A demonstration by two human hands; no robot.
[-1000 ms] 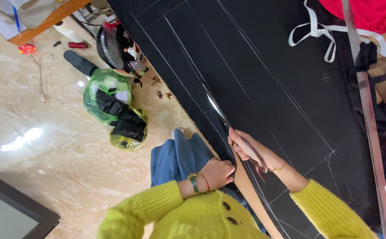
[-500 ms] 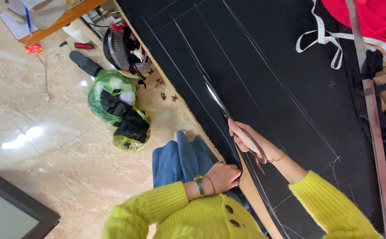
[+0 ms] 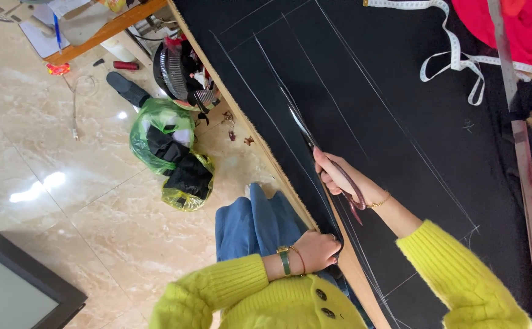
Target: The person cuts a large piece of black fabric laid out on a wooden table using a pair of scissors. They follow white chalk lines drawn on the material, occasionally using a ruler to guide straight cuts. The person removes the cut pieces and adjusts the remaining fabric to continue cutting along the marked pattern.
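A large black cloth [image 3: 388, 91] marked with white chalk lines covers the table. My right hand [image 3: 338, 176] grips dark-handled scissors [image 3: 305, 135], whose blades lie along a chalk line near the cloth's left side. My left hand [image 3: 318, 251] is closed on the cut strip of black cloth at the table's wooden edge [image 3: 248, 131], close to my body. I wear a yellow sweater and blue jeans.
A white measuring tape [image 3: 461, 58] and a long ruler [image 3: 525, 158] lie on the right of the table, beside red fabric [image 3: 510, 24]. On the tiled floor sit green and yellow bags [image 3: 168, 152] of scraps, a small fan [image 3: 174, 70] and a dark-framed screen [image 3: 16, 286].
My right hand has pushed the scissors further along the chalk line, away from my body. My left hand stays on the cut edge.
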